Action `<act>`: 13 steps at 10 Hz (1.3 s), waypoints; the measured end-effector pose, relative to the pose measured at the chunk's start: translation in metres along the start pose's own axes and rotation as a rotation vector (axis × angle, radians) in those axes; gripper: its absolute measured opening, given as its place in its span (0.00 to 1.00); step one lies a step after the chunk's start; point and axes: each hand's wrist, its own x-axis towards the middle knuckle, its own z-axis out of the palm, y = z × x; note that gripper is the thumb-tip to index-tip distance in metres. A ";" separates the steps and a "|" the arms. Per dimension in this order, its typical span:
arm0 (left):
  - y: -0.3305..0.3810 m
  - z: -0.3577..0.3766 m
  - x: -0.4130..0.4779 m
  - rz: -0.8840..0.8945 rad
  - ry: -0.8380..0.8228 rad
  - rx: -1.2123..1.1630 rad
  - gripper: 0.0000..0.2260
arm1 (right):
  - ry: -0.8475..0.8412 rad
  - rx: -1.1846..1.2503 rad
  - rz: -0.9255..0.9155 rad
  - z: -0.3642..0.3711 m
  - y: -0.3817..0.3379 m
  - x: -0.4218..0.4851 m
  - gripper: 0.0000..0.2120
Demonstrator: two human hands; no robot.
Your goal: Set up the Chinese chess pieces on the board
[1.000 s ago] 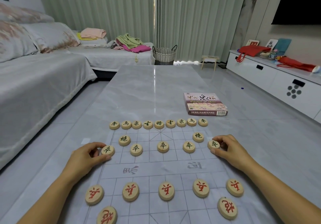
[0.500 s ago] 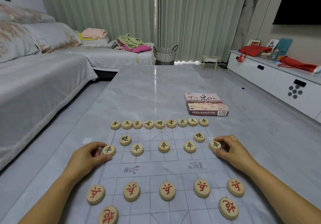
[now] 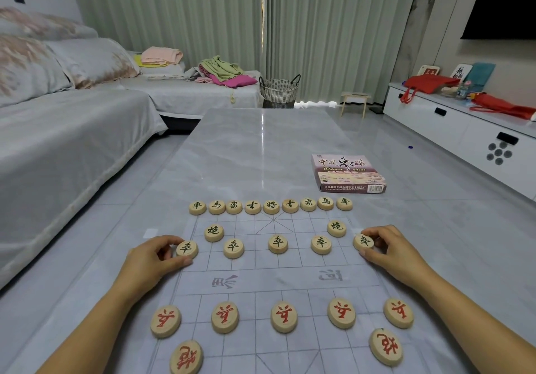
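Note:
A thin translucent chess board [image 3: 272, 281] lies on the grey marble table. Black-lettered wooden pieces fill the far row [image 3: 271, 206], with two cannons and several soldiers in front of it. My left hand [image 3: 150, 260] pinches the leftmost black soldier [image 3: 187, 249] at the board's left edge. My right hand [image 3: 391, 252] pinches the rightmost black soldier [image 3: 363, 241] at the right edge. Both soldiers lie flat on the board. Red-lettered soldiers [image 3: 283, 316] line the near side, with a red cannon at each end [image 3: 186, 357] [image 3: 385, 346].
The chess box [image 3: 346, 173] lies on the table beyond the board's far right corner. A grey sofa [image 3: 58, 147] runs along the left. A white cabinet [image 3: 470, 133] stands to the right. A wicker basket [image 3: 279, 91] sits beyond the table's far end.
Neither hand has let go of its soldier and both pieces stay in place; only the camera has shifted slightly.

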 end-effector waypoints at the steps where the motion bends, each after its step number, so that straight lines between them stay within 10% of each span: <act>1: 0.000 0.000 0.000 0.005 -0.002 0.010 0.15 | 0.004 -0.003 0.004 0.000 0.000 0.000 0.16; 13: -0.001 -0.014 -0.013 -0.110 -0.096 -0.272 0.23 | 0.117 0.377 0.151 -0.007 -0.003 -0.003 0.12</act>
